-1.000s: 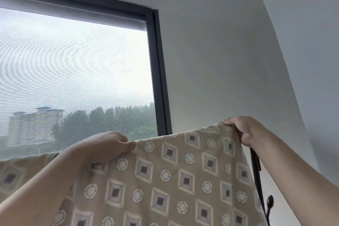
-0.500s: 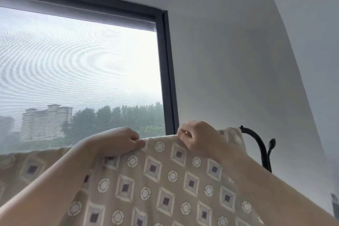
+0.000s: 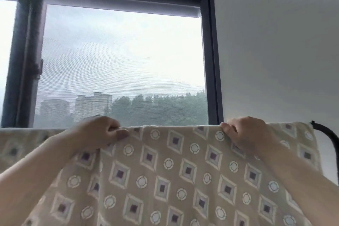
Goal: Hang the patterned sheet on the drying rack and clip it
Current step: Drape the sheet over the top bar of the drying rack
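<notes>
Both hands have spread apart along the top fold. Left hand (image 3: 99,132) and right hand (image 3: 245,132) pinch the patterned sheet (image 3: 165,170), fingers clamped on it, draped over the drying rack (image 3: 328,134). Pulling evenly outward should flatten wrinkles before clipping.

My fingers (image 3: 121,133) in soft matt woven cloth of the patterned sheet (image 3: 165,170), slightly fuzzy, smooth black metal-looking rack tube (image 3: 328,132), fine mesh window screen (image 3: 119,64), matt painted wall (image 3: 275,51)
</notes>
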